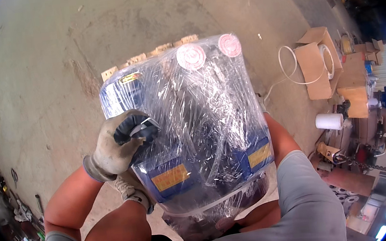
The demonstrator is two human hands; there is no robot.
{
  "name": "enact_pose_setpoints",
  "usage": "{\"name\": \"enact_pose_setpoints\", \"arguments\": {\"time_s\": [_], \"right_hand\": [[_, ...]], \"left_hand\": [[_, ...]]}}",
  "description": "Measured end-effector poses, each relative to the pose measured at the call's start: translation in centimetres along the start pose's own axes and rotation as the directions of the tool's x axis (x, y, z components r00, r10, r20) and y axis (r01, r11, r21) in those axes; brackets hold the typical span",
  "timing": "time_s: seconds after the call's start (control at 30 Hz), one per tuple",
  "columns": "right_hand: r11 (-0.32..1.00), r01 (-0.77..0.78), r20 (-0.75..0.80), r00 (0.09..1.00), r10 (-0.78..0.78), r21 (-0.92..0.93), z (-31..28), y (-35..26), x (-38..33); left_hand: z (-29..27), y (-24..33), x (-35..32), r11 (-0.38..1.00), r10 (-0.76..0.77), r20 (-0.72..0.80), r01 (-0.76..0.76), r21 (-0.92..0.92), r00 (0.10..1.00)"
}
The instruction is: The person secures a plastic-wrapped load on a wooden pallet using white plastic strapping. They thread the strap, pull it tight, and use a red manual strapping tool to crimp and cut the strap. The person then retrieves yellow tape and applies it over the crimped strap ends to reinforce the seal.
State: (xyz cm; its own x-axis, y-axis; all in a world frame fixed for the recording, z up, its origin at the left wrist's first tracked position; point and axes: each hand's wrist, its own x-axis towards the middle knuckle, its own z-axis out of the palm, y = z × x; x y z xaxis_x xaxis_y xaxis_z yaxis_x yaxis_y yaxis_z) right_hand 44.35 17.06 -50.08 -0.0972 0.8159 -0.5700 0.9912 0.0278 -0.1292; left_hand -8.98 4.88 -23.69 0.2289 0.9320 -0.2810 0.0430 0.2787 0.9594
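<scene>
My left hand (117, 147), gloved, is clenched on a dark handle against the wrapped load (194, 130) at centre frame. My right hand is hidden behind it; I cannot tell its grip. Clear film already covers the top and sides, so wrapping looks nearly finished.

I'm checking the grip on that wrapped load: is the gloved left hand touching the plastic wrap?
Touching. The head view shows the gloved left hand pressed against the clear plastic wrap at the bundle's upper left corner, no gap showing.
</scene>
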Motion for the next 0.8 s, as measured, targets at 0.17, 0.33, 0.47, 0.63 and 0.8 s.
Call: {"name": "enact_pose_setpoints", "arguments": {"time_s": [0.17,0.33,0.47,0.63,0.8], "right_hand": [[0.983,-0.022,0.2,0.978,0.059,-0.183,-7.9,1.8,-3.4],[0.837,0.157,0.476,0.869,0.136,-0.525,-26.2,-5.5,-6.1],[0.825,0.207,0.608,0.77,0.193,-0.525,-39.7,-19.6,-10.7],[0.84,0.463,0.538,0.801,-0.262,-0.282,-39.4,-35.1,-18.3],[0.918,0.353,0.517,0.828,-0.216,-0.181,-32.5,-41.2,-15.0]], "left_hand": [[-0.7,-1.4,1.2,0.983,0.161,0.042,-0.164,0.081,0.986],[-1.6,1.5,2.1,0.981,-0.018,0.156,-0.013,0.193,0.988],[-0.5,3.6,0.4,0.958,0.068,0.053,-0.08,0.274,0.996],[-0.1,10.6,-2.0,0.782,-0.362,-0.259,0.442,0.439,0.896],[5.1,8.4,2.9,0.698,-0.597,-0.358,0.685,0.21,0.718]]}}
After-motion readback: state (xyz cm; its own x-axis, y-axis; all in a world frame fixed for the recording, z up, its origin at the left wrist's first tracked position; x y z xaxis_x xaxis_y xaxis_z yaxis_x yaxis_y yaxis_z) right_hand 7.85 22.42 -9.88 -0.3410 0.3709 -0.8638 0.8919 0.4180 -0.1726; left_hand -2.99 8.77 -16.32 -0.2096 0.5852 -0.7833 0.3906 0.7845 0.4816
